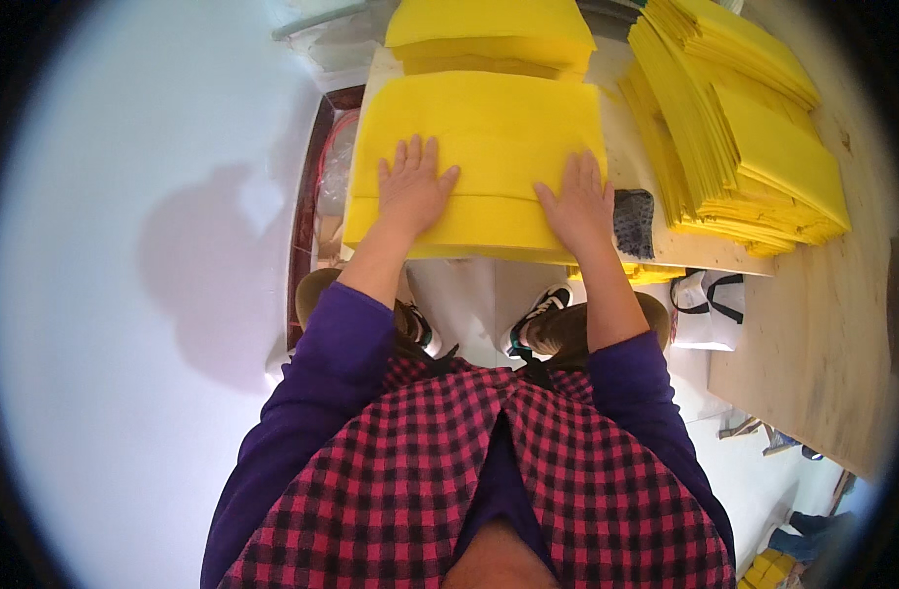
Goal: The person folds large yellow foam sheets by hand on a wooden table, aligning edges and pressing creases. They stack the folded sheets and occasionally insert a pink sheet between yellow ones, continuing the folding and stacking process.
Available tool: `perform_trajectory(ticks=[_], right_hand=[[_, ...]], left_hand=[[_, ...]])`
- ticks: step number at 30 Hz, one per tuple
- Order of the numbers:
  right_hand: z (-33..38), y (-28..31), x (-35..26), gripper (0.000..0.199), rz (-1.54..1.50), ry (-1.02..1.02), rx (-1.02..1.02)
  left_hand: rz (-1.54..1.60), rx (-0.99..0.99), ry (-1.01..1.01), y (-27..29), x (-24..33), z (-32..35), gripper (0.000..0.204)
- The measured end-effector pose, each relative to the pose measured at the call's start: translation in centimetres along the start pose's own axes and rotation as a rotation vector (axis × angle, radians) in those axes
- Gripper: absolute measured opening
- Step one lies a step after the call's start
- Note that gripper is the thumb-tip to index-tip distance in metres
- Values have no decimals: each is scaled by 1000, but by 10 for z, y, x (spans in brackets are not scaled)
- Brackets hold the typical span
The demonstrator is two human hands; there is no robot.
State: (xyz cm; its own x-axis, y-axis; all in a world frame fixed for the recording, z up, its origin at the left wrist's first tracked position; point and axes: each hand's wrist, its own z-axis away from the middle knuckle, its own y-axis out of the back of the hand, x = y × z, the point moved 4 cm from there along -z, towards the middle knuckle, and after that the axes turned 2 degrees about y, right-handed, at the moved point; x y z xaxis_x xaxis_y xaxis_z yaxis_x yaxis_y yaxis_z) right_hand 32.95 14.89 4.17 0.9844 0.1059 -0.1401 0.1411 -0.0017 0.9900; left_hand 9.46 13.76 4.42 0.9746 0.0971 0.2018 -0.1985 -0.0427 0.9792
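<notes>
Palms are hidden from me, turned down on a broad yellow sheet point(499, 128); a line crosses its near part, and I can't tell whether it is a fold or a second edge. The far yellow pile point(489, 25) is cut off at the top. A smaller patch of yellow layers point(641, 274) peeks out at the table's near edge, partly hidden by the right forearm. At the near right, another person's legs point(808, 535) fade into the dark rim. Whatever marks the white bag point(707, 329) carries are too small for me to read.

The yellow sheet lies directly under both hands, on the wooden table point(729, 257), reaching well beyond the fingertips on the far side. The left hand point(415, 191) rests flat a little in from the left edge — fingers slightly spread, thumb out to the right. The right hand point(579, 208) lies flat along the right edge, fingers closer together, thumb pointing left. Just beside it, to the right, sits a dark grey patterned piece point(633, 224) — its material hard to make out. Farther right leans a thick yellow stack point(764, 137), its layers uneven.
</notes>
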Motion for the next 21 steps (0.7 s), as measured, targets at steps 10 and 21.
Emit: perform_trajectory(ticks=[10, 21], right_hand=[[-3, 21, -14, 76, 13, 28, -38], [-3, -6, -98, 75, -174, 326, -56]], left_hand=[[-68, -13, 97, -1, -26, 4, 67], [-79, 29, 67, -3, -30, 3, 68]])
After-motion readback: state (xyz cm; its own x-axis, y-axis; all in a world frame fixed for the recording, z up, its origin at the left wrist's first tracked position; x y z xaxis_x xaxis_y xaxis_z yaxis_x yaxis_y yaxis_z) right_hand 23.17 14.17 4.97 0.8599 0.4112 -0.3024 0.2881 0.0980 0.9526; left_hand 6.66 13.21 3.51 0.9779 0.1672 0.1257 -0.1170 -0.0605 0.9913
